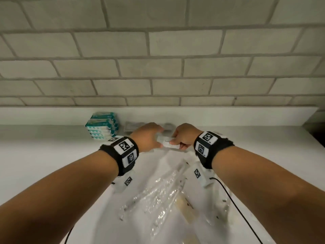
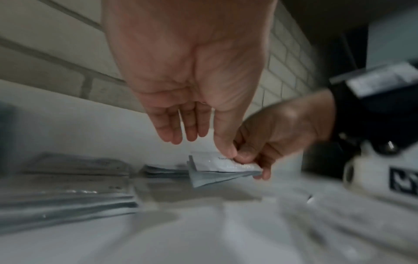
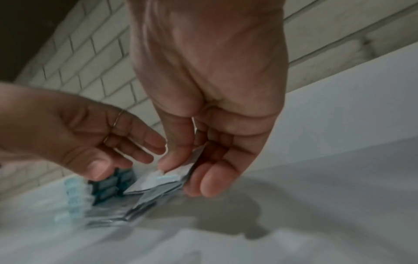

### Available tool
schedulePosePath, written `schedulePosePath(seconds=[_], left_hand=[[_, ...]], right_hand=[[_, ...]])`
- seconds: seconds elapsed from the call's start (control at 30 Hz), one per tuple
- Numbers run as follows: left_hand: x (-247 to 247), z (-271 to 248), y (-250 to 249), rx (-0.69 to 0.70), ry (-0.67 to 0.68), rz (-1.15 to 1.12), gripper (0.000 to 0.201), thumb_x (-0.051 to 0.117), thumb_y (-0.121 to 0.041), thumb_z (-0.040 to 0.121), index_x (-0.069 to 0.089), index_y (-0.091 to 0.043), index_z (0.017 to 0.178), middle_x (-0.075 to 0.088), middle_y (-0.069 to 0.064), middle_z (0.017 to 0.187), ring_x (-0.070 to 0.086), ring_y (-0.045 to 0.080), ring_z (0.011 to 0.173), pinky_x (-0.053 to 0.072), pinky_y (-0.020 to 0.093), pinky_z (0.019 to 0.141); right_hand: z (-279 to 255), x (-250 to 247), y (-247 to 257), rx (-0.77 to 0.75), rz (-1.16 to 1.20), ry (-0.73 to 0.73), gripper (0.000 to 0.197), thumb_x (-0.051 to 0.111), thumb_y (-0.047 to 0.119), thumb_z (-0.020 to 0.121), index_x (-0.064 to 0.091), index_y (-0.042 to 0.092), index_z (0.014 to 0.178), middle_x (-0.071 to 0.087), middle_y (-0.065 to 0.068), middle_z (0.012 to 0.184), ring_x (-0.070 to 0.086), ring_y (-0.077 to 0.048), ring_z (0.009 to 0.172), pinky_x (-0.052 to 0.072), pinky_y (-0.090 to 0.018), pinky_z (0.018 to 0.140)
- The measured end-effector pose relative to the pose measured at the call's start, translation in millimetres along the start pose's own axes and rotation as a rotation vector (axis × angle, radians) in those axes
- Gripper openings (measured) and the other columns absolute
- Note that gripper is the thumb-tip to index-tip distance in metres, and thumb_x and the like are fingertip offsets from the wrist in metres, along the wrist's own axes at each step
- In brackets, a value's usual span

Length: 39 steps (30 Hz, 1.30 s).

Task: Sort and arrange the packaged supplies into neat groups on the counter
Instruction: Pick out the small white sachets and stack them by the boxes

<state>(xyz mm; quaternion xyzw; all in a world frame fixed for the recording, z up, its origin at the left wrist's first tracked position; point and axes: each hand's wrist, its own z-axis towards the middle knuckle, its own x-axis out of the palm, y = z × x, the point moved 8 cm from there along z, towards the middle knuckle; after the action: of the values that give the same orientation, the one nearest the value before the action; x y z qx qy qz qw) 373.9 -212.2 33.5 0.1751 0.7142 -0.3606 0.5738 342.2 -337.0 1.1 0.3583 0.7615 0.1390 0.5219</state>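
Your right hand (image 1: 183, 136) pinches small stack of white sachets (image 1: 168, 143) above desk (image 1: 44, 155), near back ledge. Your left hand (image 1: 149, 136) open, thumb touching sachets. Teal packs (image 1: 102, 125) at 10 o'clock.

Thin white sachets (image 1: 168, 143), fanned in a small bundle, centre of the head view, held above the counter. Teal-and-white packets (image 1: 102, 125), stacked against the backsplash, left of centre. Flat grey packets (image 1: 133, 127) in low piles just right of the teal stack. Clear plastic sleeves (image 1: 158, 192) strewn across the lower centre.
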Motion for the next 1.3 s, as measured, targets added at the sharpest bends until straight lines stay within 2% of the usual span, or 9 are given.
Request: schedulePosePath(seconds=[0.17, 0.27, 0.37, 0.53, 0.67, 0.83, 1.03, 1.13, 1.3], left_hand=[[23, 36, 10, 0.025, 0.158, 0.273, 0.066, 0.068, -0.041, 0.082, 0.046, -0.014, 0.138, 0.050, 0.007, 0.134, 0.050, 0.028, 0.121, 0.042, 0.038, 0.100], [33, 49, 18, 0.007, 0.189, 0.347, 0.059, 0.065, -0.048, 0.082, 0.054, -0.014, 0.129, 0.056, 0.006, 0.125, 0.056, 0.027, 0.111, 0.049, 0.040, 0.092], [37, 57, 24, 0.009, 0.192, 0.336, 0.053, 0.065, -0.047, 0.084, 0.058, -0.013, 0.124, 0.059, 0.006, 0.120, 0.059, 0.026, 0.106, 0.050, 0.036, 0.089], [34, 62, 28, 0.011, 0.220, 0.303, 0.041, 0.067, -0.042, 0.081, 0.064, -0.013, 0.110, 0.059, 0.006, 0.109, 0.059, 0.026, 0.100, 0.042, 0.028, 0.076], [36, 66, 29, -0.024, 0.253, 0.302, 0.023, 0.069, -0.040, 0.076, 0.059, -0.019, 0.075, 0.048, -0.007, 0.074, 0.062, 0.026, 0.086, 0.050, 0.034, 0.074], [37, 70, 31, -0.014, 0.229, 0.277, 0.040, 0.073, -0.039, 0.075, 0.064, -0.012, 0.103, 0.055, 0.004, 0.100, 0.058, 0.024, 0.090, 0.044, 0.031, 0.072], [37, 71, 38, -0.041, 0.237, 0.188, 0.049, 0.073, -0.043, 0.075, 0.066, -0.009, 0.109, 0.062, 0.007, 0.107, 0.061, 0.025, 0.097, 0.051, 0.037, 0.084], [37, 71, 40, -0.032, 0.227, 0.174, 0.048, 0.073, -0.040, 0.078, 0.064, -0.012, 0.116, 0.059, 0.005, 0.112, 0.059, 0.024, 0.102, 0.048, 0.035, 0.086], [37, 70, 39, -0.032, 0.206, 0.181, 0.051, 0.073, -0.038, 0.077, 0.062, -0.015, 0.120, 0.056, 0.003, 0.115, 0.057, 0.023, 0.103, 0.047, 0.034, 0.086]], right_hand=[[44, 8, 4, 0.068, -0.150, 0.012, 0.031, 0.068, 0.030, 0.087, 0.060, 0.010, 0.065, 0.058, 0.004, 0.037, 0.057, -0.008, 0.036, 0.058, -0.026, 0.070], [57, 7, 5, 0.060, -0.120, -0.039, 0.023, 0.071, 0.025, 0.083, 0.056, 0.018, 0.066, 0.057, 0.014, 0.036, 0.061, -0.007, 0.043, 0.050, -0.023, 0.048], [55, 11, 13, 0.009, -0.257, -0.036, 0.034, 0.063, 0.028, 0.089, 0.049, 0.015, 0.060, 0.053, 0.000, 0.035, 0.052, -0.005, 0.038, 0.052, -0.025, 0.059], [45, 18, 22, -0.149, -0.510, 0.000, 0.039, 0.074, 0.032, 0.077, 0.067, 0.006, 0.106, 0.065, -0.007, 0.101, 0.059, -0.021, 0.087, 0.043, -0.026, 0.072], [48, 20, 24, -0.168, -0.601, -0.015, 0.032, 0.071, 0.025, 0.079, 0.066, 0.003, 0.102, 0.058, -0.002, 0.082, 0.051, -0.019, 0.082, 0.036, -0.022, 0.055], [46, 15, 29, -0.234, -0.588, -0.028, 0.040, 0.074, 0.023, 0.079, 0.066, 0.002, 0.112, 0.060, -0.009, 0.121, 0.059, -0.024, 0.095, 0.035, -0.020, 0.056], [48, 13, 27, -0.210, -0.548, -0.038, 0.040, 0.077, 0.032, 0.076, 0.068, 0.004, 0.104, 0.051, 0.000, 0.092, 0.052, -0.018, 0.081, 0.036, -0.023, 0.058], [51, 16, 25, -0.190, -0.562, -0.038, 0.043, 0.075, 0.033, 0.079, 0.066, 0.006, 0.111, 0.059, -0.004, 0.107, 0.053, -0.019, 0.091, 0.038, -0.026, 0.072], [51, 15, 24, -0.153, -0.555, -0.049, 0.044, 0.077, 0.031, 0.077, 0.065, 0.006, 0.112, 0.062, -0.009, 0.115, 0.052, -0.017, 0.082, 0.040, -0.026, 0.070]])
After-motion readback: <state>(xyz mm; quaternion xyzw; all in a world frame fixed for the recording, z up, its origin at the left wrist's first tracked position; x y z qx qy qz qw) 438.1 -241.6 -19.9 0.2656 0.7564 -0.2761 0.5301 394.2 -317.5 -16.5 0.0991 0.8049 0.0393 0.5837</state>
